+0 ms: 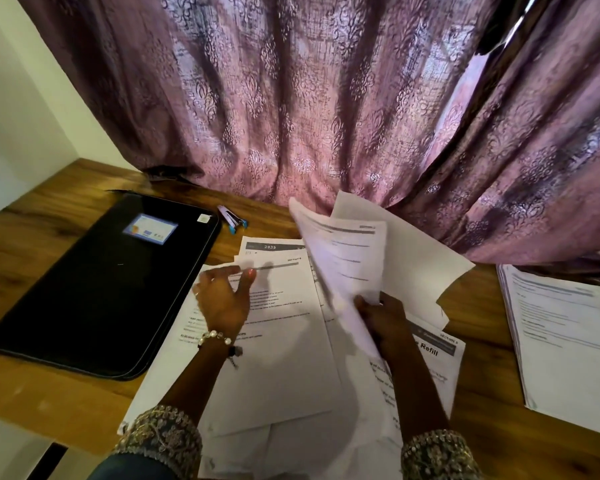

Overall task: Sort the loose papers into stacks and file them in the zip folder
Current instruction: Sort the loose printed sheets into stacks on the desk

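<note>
Wooden tabletop [66, 393]: loose papers [284, 358] spread before me, black zip folder [101, 282] closed at left.
Right hand [383, 318]: I grip lifted sheets [354, 258].
Left hand [222, 296]: fingers spread above the papers.

**Papers spread across desk, folder to the left**

A black zip folder [108, 282] lies left on the wooden table [49, 209]; a small stapler [232, 220] sits just beyond its far right corner. Loose white printed papers [284, 341] lie centre, a stacked pile of printed sheets [565, 341] right, and a patterned curtain [309, 98] hangs behind.

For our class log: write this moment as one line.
right hand: holds raised sheets | left hand: open over loose papers | zip folder: closed
</note>
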